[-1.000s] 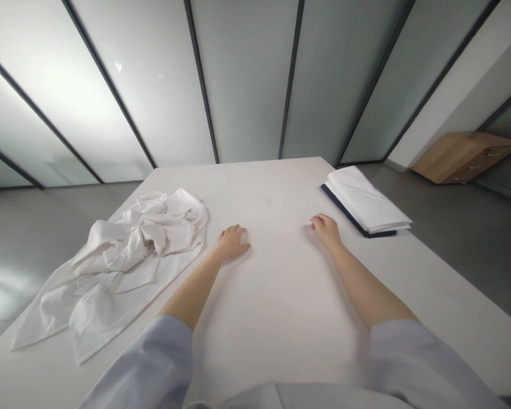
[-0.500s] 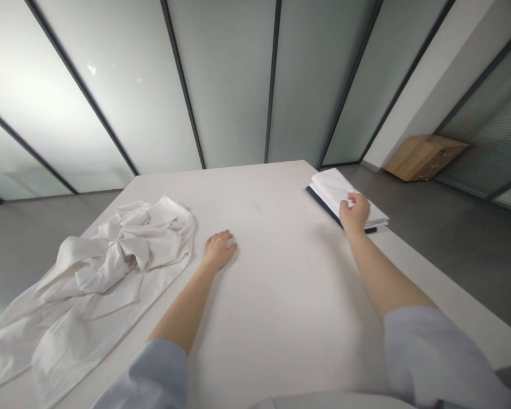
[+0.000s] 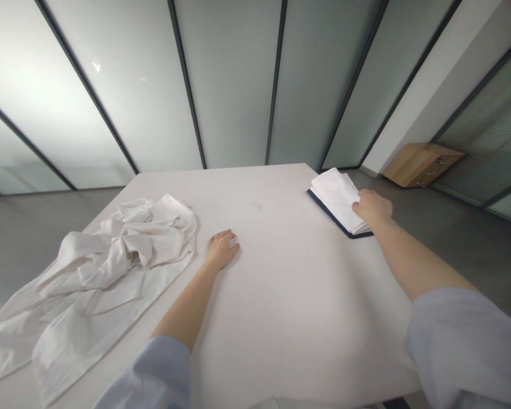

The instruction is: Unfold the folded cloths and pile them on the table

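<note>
My left hand (image 3: 221,249) rests palm down on the white tabletop (image 3: 276,295), fingers loosely spread, with nothing in it. Just left of it lies a large crumpled white cloth (image 3: 119,250). At the table's far right edge, a neatly folded white cloth (image 3: 334,196) lies on a flat dark navy item (image 3: 330,214), which shows only as a border along the left and near sides. My right hand (image 3: 372,205) is closed on the folded cloth's right side, thumb towards its top. The hand hides that edge and most of its own fingertips.
Frosted glass panels (image 3: 234,85) with dark frames stand beyond the table. A wooden cabinet (image 3: 421,165) sits on the grey floor (image 3: 464,238) to the right. The crumpled cloth reaches the table's left edge.
My right hand has moved right, from above the middle of the folded cloth to its right side. More of the navy item's near edge shows. My left hand has stayed in place.
</note>
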`<act>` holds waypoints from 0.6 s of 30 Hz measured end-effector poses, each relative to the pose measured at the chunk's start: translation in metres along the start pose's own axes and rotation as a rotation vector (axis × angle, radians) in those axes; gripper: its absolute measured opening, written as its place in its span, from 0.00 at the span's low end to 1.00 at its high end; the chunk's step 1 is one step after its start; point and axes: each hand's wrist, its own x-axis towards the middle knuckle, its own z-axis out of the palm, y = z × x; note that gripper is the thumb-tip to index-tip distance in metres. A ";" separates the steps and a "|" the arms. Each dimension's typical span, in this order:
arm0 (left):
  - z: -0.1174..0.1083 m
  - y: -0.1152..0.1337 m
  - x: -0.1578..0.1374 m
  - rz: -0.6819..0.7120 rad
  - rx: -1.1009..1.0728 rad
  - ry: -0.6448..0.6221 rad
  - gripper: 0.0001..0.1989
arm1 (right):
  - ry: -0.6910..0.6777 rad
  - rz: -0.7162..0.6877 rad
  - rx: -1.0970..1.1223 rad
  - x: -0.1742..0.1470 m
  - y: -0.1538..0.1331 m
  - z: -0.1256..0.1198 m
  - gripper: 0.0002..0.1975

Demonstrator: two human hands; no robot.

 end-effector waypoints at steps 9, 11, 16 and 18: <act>0.004 0.000 0.001 -0.001 -0.032 0.022 0.25 | -0.242 -0.604 0.708 -0.100 -0.145 0.019 0.15; 0.003 0.001 -0.001 -0.012 -0.080 0.056 0.30 | -0.339 -0.757 0.837 -0.126 -0.173 0.026 0.17; 0.001 0.002 -0.004 0.025 -0.140 0.115 0.38 | -0.028 -0.779 0.763 -0.152 -0.200 0.036 0.17; 0.000 0.005 -0.005 0.100 -0.108 0.108 0.37 | 0.036 -0.707 0.690 -0.153 -0.197 0.043 0.18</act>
